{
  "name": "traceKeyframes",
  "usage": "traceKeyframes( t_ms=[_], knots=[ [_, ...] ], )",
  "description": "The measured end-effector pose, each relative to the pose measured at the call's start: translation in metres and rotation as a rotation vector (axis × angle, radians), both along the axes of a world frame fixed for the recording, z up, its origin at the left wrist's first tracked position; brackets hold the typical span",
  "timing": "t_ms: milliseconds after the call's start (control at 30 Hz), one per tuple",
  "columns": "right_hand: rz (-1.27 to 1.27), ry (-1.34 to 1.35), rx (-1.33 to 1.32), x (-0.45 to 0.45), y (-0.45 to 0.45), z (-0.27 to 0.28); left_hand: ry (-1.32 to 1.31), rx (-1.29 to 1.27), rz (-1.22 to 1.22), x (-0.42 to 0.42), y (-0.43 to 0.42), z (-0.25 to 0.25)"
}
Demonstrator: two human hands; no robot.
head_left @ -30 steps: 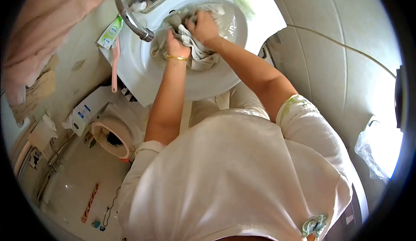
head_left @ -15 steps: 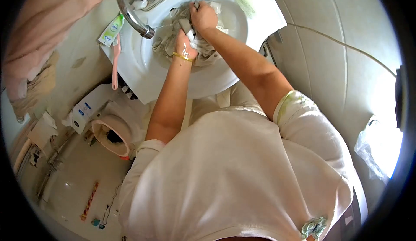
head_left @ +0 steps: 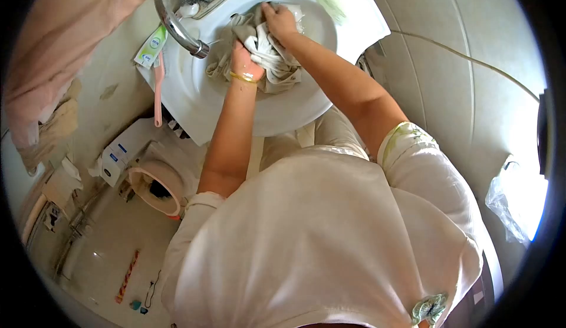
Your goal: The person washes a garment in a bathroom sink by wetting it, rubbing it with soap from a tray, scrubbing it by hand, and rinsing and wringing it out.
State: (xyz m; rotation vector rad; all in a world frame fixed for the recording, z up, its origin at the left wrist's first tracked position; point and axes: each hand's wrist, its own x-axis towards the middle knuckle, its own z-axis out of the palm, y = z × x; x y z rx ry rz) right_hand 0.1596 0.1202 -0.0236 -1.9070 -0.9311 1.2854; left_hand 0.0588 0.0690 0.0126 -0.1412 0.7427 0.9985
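Head view: left hand and right hand clamped on cloth in white basin, tiled wall alongside.

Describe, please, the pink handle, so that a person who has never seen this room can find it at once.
Start at the white sink and find the curved metal tap on its left side. Just left of the tap is a green and white tube. The handle points from there toward the wearer, long and thin, plain pink where the tube is printed.

left hand: fingers mostly hidden by cloth
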Motion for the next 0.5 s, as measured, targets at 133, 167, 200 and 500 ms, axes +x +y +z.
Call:
traceKeyframes(
  t_ms=[133,167,200,500],
  knots=[
    [0.444,-0.470,0.263,-0.005,-0.040,0.001,0.134,-0.051,0.227,-0.034,-0.005,-0.054],
    [0.506,-0.440,0.223,-0.002,-0.039,-0.001,0.155,-0.100,0.238,-0.034,-0.006,-0.054],
    [0.569,-0.406,0.182,0.000,-0.035,-0.005,0.178,-0.150,0.251,-0.034,-0.007,-0.051],
    [0.515,-0.280,0.466,-0.041,-0.079,0.070,-0.424,0.504,-0.096,-0.056,-0.011,-0.124]
  ],
)
